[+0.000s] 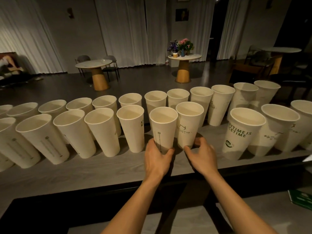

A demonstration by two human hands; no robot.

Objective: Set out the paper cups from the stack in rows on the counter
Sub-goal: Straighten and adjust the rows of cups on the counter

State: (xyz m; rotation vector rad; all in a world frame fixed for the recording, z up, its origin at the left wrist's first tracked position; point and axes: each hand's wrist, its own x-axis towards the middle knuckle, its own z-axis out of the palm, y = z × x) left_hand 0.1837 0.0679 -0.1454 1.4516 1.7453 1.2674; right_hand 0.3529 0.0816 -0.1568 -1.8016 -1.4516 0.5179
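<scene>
Several tall white paper cups stand upright in two rows along the grey counter [101, 168]. My left hand [156, 159] grips the base of one front-row cup [163, 127] with a thin printed scale on its side. My right hand [202, 154] curls around the base of the neighbouring cup [188, 122], with its thumb and fingers close to the cup or just touching it. To the right, past a gap, stands a cup with green lettering [241, 134]. No stack of cups is in view.
The back row [130, 100] runs the counter's far edge. The counter's near edge drops to a dark lower ledge [118, 200]. A green card [302, 199] lies at the lower right. Round tables [93, 64] and flowers [181, 45] stand in the room beyond.
</scene>
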